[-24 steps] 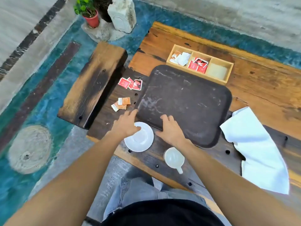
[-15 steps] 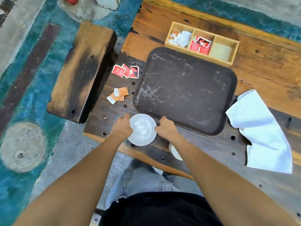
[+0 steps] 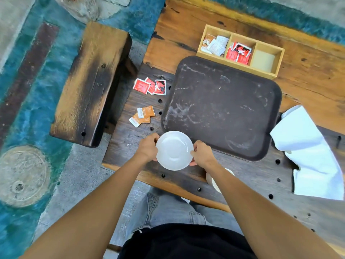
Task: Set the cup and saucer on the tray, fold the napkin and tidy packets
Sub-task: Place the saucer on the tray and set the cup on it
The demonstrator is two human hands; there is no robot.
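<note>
A white saucer [image 3: 174, 150] sits just in front of the dark tray's [image 3: 222, 107] near-left corner. My left hand [image 3: 147, 147] grips its left rim and my right hand [image 3: 202, 154] grips its right rim. The white cup [image 3: 214, 181] stands on the table behind my right forearm, mostly hidden by it. A crumpled white napkin [image 3: 308, 154] lies to the right of the tray. Red packets [image 3: 150, 86] and orange packets [image 3: 142, 115] lie loose on the table to the left of the tray.
A wooden three-part box [image 3: 240, 51] behind the tray holds white packets on the left and red ones in the middle; its right part holds nothing. A wooden bench [image 3: 89, 81] stands left of the table. The table's near edge [image 3: 168, 186] runs just below the saucer.
Both hands left the tray's near edge and closed on the saucer's two sides. The view has tilted down and closer to the table.
</note>
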